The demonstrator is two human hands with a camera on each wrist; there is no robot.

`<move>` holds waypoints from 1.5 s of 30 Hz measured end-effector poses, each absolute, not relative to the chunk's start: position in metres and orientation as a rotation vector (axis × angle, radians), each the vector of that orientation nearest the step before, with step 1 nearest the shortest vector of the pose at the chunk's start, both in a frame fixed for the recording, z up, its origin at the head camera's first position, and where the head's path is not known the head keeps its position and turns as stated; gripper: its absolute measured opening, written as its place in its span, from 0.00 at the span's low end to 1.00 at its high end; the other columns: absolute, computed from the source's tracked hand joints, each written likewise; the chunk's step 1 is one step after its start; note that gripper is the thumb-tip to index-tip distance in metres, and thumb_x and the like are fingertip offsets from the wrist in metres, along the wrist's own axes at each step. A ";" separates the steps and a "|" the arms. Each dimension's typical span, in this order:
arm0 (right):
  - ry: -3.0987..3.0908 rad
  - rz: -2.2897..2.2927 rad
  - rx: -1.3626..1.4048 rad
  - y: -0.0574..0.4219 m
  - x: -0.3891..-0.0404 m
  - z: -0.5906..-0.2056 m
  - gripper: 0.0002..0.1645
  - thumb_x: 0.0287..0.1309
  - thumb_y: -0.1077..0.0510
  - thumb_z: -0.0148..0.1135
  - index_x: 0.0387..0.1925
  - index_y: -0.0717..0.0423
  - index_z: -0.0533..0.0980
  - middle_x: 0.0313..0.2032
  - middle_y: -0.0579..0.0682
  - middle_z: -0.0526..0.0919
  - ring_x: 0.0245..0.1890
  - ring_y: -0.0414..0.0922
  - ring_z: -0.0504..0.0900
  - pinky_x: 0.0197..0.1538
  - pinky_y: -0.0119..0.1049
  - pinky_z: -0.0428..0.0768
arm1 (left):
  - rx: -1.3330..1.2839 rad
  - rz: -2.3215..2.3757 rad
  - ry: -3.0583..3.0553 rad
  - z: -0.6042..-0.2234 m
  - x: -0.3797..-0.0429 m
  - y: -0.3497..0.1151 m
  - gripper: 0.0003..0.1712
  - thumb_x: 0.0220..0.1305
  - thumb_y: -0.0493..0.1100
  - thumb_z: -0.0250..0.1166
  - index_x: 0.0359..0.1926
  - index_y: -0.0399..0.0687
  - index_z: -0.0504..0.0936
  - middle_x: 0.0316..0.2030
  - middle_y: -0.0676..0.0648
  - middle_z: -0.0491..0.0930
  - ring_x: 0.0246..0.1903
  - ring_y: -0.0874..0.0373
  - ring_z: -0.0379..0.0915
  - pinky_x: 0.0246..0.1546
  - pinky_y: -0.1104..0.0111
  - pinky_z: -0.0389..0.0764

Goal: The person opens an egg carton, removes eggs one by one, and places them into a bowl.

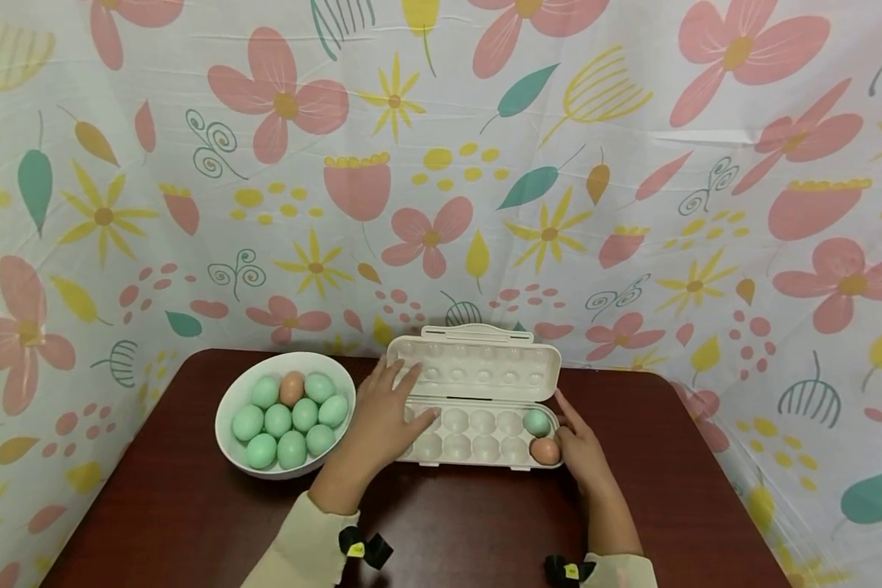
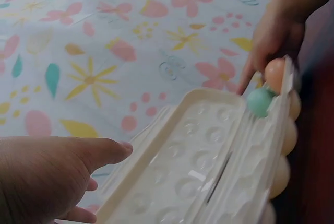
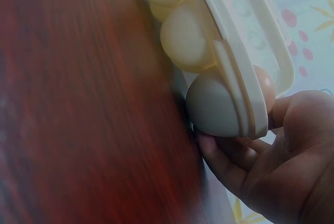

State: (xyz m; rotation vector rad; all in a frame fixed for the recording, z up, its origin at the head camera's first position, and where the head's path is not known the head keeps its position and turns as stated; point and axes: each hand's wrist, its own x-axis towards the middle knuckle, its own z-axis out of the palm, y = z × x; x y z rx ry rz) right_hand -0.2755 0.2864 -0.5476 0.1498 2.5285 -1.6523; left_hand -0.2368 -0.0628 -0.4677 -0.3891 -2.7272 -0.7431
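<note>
A white plastic egg carton [image 1: 478,412] stands with its lid [image 1: 478,367] raised toward the wall. At its right end a brown egg [image 1: 545,451] fills the front cup, with a green egg [image 1: 536,422] in the cup behind. My right hand [image 1: 582,449] holds that end, fingertips [image 3: 207,143] low against the end cup and the index finger reaching up beside the lid. Over the left end is my left hand [image 1: 384,418], fingers spread and nothing held; it hides part of the lid and the leftmost cups. In the left wrist view its thumb [image 2: 107,152] points toward the lid.
Left of the carton, a white bowl [image 1: 224,437] holds several green eggs [image 1: 278,420] and one brown egg [image 1: 291,388]. Both stand on a dark reddish wooden table [image 1: 470,523]. A flower-printed cloth [image 1: 441,163] hangs right behind the table's back edge.
</note>
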 end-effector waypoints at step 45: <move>2.425 -1.717 0.197 0.282 -0.269 -0.529 0.37 0.75 0.63 0.38 0.80 0.34 0.51 0.67 0.64 0.72 0.44 0.40 0.79 0.45 0.30 0.78 | -0.639 -0.883 -2.737 -0.546 -0.233 0.118 0.24 0.64 0.56 0.69 0.59 0.59 0.82 0.48 0.52 0.80 0.42 0.63 0.78 0.37 0.74 0.78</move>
